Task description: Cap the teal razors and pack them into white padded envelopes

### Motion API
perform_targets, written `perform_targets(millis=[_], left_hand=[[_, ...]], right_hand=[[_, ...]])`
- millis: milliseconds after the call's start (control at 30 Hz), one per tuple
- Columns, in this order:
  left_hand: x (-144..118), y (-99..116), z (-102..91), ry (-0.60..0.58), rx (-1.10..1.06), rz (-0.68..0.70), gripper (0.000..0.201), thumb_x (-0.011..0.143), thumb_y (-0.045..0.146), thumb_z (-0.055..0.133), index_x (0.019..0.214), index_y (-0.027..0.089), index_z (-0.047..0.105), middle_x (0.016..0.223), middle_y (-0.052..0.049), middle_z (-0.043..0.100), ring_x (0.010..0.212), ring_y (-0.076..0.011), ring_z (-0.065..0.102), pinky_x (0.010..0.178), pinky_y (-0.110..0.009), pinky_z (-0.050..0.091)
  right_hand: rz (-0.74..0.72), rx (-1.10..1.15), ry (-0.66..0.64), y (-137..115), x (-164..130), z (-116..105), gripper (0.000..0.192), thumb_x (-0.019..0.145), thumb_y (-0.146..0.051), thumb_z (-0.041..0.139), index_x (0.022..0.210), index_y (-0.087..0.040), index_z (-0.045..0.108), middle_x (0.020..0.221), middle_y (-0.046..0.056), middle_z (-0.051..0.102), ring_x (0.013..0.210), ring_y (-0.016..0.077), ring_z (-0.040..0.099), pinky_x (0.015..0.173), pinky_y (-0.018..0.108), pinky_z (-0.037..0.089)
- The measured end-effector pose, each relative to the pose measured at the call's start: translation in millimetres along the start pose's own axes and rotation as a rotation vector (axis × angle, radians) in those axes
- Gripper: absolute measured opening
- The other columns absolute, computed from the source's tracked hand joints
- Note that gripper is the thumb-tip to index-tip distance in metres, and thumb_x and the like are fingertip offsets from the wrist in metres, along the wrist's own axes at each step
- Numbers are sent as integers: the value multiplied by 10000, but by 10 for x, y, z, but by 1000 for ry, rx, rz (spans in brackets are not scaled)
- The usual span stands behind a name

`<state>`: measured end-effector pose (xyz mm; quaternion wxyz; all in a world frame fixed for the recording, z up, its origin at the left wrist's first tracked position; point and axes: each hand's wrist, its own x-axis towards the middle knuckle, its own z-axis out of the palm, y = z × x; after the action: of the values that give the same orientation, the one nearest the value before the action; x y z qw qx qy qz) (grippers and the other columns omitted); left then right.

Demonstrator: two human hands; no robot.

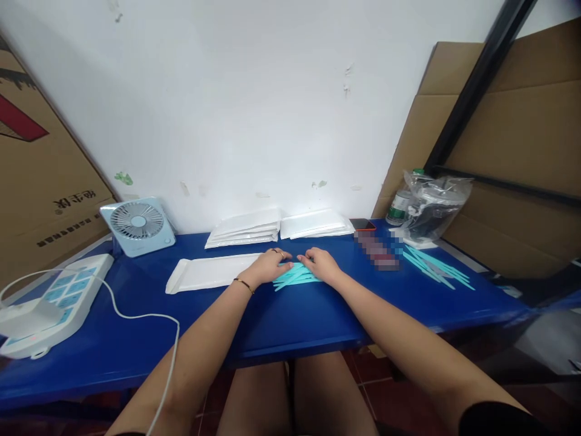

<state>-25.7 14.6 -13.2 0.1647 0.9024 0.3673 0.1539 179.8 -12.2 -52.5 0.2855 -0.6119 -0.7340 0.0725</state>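
Observation:
My left hand [269, 266] and my right hand [321, 264] rest side by side on a small heap of thin teal sticks [295, 277] in the middle of the blue table [290, 321]. Fingers of both hands press down on the sticks and gather them. A white padded envelope [209, 272] lies flat just left of my left hand. More teal sticks [436, 266] lie spread out to the right, apart from both hands.
Two stacks of white envelopes [245, 229] [315, 224] lie against the wall. A small blue fan [137, 225] stands at the back left, a power strip [49, 303] with a white cable at the left edge. A bottle and plastic bag [431, 209], a phone [363, 224] and cardboard sit at right.

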Motion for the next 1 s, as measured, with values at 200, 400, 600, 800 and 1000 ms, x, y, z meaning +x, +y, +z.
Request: perform_targets(millis=[200,400,600,800,1000], left_hand=[[137,29,86,-58,-138,36,339,811,480,500,916,205,668,789,-30,638,704,-169,556,633,-250,391],[295,-53,-22,15,-190,-49,358,833,453,452,827,190,696,670,-4,620,603,-144,514,587,-253,360],[423,-237,86,24,-151,-113,312,862,371,421,904,217,689,861,-15,666,794,-169,577,704,-250,418],[356,-316,217,73,-53,-83,348,832,386,514,1155,291,603,1050,-32,618,989,-197,556,826,-282,437],[216,-246,163,129,-92,-66,357,805,473,545,1060,241,636,1021,-40,619,973,-192,556,840,-282,437]], right_hand=[[73,240,46,-21,48,-90,412,787,-516,529,541,-192,468,550,-27,473,561,117,427,550,230,301],[101,443,102,-42,368,-185,488,749,-599,534,525,-196,373,483,-65,330,490,89,312,485,228,247],[145,424,69,225,452,-89,501,787,-620,458,535,-195,380,494,-54,363,496,96,337,496,233,259],[108,162,-93,306,348,-276,420,797,-582,499,699,-192,620,700,-2,609,686,144,527,684,271,344],[-143,95,-440,180,212,-548,339,659,-546,693,734,-215,699,821,13,617,773,166,551,770,308,353]])
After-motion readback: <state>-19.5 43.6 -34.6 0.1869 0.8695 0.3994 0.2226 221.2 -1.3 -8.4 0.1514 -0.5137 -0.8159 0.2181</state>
